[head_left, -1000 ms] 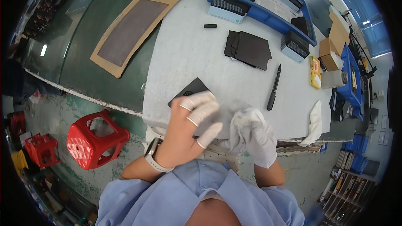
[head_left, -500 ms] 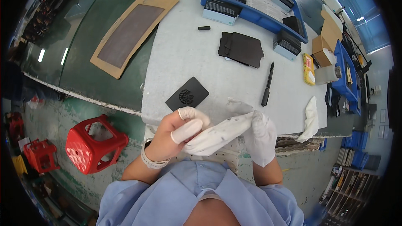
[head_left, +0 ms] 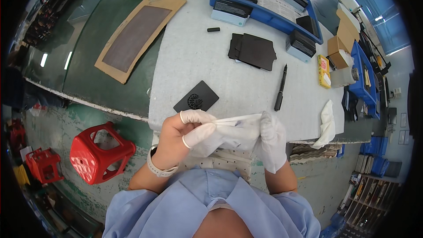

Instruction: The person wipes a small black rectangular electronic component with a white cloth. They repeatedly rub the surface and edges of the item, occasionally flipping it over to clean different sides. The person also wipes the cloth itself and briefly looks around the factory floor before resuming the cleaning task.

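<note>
A white cloth [head_left: 235, 133] with dark smudges is stretched between my two hands at the table's near edge. My left hand [head_left: 177, 135], with white finger cots on its thumb and fingers, pinches one end. At the other end, my right hand [head_left: 271, 143] in a white glove is closed on the cloth. Just beyond my left hand, a black card [head_left: 196, 97] with a glossy round emblem lies on the white table cover [head_left: 189, 53]. Farther off are a loose pile of black cards [head_left: 254, 52], a black pen [head_left: 281, 88] and a small black cap [head_left: 213, 29].
A blue tray [head_left: 274, 21] holds boxes and papers at the back; more boxes [head_left: 301, 46] stand beside it. To the right are a yellow packet [head_left: 324, 71], a bottle [head_left: 343, 77] and a crumpled white cloth [head_left: 327, 125]. Cardboard [head_left: 143, 35] lies left; a red stool [head_left: 100, 152] stands below.
The cloth was bunched into a thick roll; now it is spread flatter, with a taut upper edge between my hands. My left fingers have closed together at its edge.
</note>
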Tool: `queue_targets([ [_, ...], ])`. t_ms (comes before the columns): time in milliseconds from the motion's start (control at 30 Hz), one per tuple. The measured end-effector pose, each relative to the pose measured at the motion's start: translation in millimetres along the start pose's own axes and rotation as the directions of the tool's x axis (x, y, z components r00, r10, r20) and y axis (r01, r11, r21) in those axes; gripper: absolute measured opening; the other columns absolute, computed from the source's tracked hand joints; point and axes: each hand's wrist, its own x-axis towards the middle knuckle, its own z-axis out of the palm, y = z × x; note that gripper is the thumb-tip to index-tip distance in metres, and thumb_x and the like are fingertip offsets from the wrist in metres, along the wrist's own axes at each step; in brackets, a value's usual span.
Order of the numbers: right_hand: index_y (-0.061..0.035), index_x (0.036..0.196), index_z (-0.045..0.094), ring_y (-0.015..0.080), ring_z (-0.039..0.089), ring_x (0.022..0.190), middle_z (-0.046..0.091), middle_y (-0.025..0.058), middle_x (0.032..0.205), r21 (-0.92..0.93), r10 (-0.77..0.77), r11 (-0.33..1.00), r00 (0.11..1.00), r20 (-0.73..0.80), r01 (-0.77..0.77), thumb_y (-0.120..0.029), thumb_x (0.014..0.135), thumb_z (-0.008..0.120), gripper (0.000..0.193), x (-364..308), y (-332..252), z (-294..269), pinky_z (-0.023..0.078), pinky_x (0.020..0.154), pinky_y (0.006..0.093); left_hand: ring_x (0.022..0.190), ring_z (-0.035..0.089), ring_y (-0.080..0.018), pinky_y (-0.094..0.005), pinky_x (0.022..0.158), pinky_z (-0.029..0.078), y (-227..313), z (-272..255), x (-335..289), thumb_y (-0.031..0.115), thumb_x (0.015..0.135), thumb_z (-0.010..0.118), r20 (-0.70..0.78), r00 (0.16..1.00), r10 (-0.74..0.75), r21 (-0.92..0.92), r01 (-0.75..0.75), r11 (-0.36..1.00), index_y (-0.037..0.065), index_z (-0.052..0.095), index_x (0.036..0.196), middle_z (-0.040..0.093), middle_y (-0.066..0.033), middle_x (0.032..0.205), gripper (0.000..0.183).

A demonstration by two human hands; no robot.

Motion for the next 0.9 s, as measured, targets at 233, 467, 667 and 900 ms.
queue_targets([
  [233,0.0020,0.103,0.062,0.0066,0.053,0.081,0.062,0.0007,0.089,0.054,0.119,0.991,0.992,0.032,-0.120,-0.032,0.098,0.053,0.036,1,-7,11,0.045,0.073,0.0225,0.087,0.062,-0.0115,-0.0236,0.076,0.050,1,3,-2,-0.001,0.089,0.061,-0.042,0.999,-0.010,-0.109,0.005,0.994,-0.005,0.058,0.103,0.066,-0.0102,0.096,0.015],
  [467,0.0014,0.094,0.065,0.0060,0.054,0.080,0.062,-0.0003,0.085,-0.094,0.228,0.973,0.928,0.295,-0.209,-0.034,0.095,0.058,0.036,8,-12,2,0.045,0.071,0.0222,0.087,0.062,-0.0110,-0.0231,0.077,0.050,0,3,-4,-0.001,0.089,0.060,-0.036,0.997,0.064,-0.069,-0.067,0.995,-0.004,0.056,0.104,0.065,-0.0105,0.098,0.016],
  [667,0.0002,0.088,0.066,0.0071,0.054,0.075,0.062,0.0004,0.079,0.145,0.255,0.947,0.945,0.207,-0.287,-0.032,0.093,0.060,0.033,7,6,-6,0.045,0.066,0.0240,0.090,0.062,-0.0116,-0.0237,0.078,0.049,-3,5,-1,-0.003,0.089,0.059,-0.099,0.991,0.086,-0.021,-0.088,0.996,-0.003,0.056,0.104,0.064,-0.0086,0.099,0.015],
  [900,0.0079,0.115,0.059,0.0114,0.057,0.087,0.063,0.0088,0.104,0.166,0.331,0.894,0.864,0.380,-0.416,-0.032,0.093,0.059,0.046,8,4,-8,0.045,0.073,0.0236,0.084,0.057,-0.0089,-0.0243,0.076,0.046,1,2,2,-0.002,0.088,0.063,-0.093,0.982,0.162,0.144,-0.148,0.978,-0.002,0.059,0.099,0.064,-0.0077,0.099,0.011],
])
